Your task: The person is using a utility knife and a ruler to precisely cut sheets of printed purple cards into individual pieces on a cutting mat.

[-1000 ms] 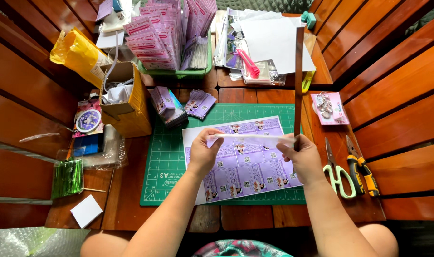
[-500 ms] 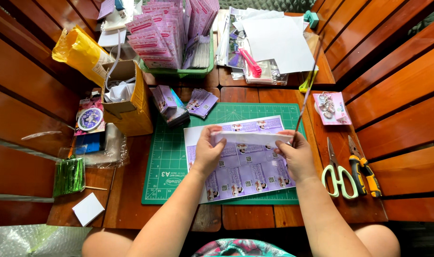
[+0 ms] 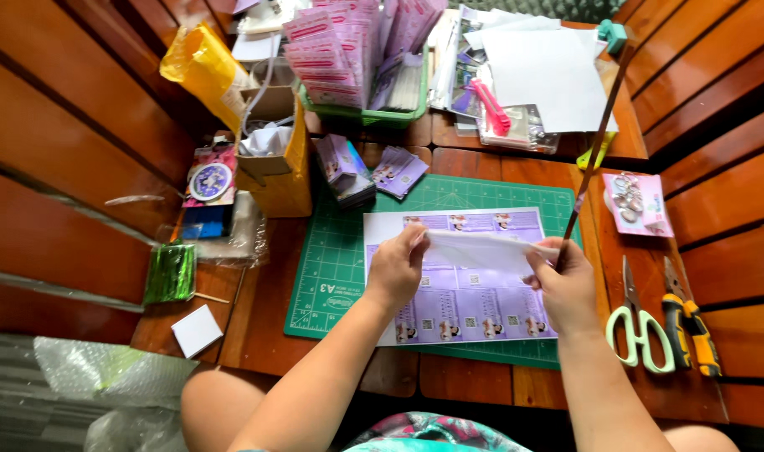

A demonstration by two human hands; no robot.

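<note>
My left hand pinches the left end of a long paper strip. My right hand pinches its right end. The strip is lifted a little above a printed sheet of purple cards, with its blank white side up. That sheet lies on a green cutting mat. A thin brown ruler also runs through my right hand and slants up towards the far right.
Scissors with pale green handles and a yellow-and-black knife lie to the right of the mat, behind them a pink card. Small card stacks, a cardboard box, a green basket and white sheets lie at the back.
The strip, pressed on the sheet a second ago, has come up off it in both hands and turned blank side up. The ruler has tipped from upright to a slant.
</note>
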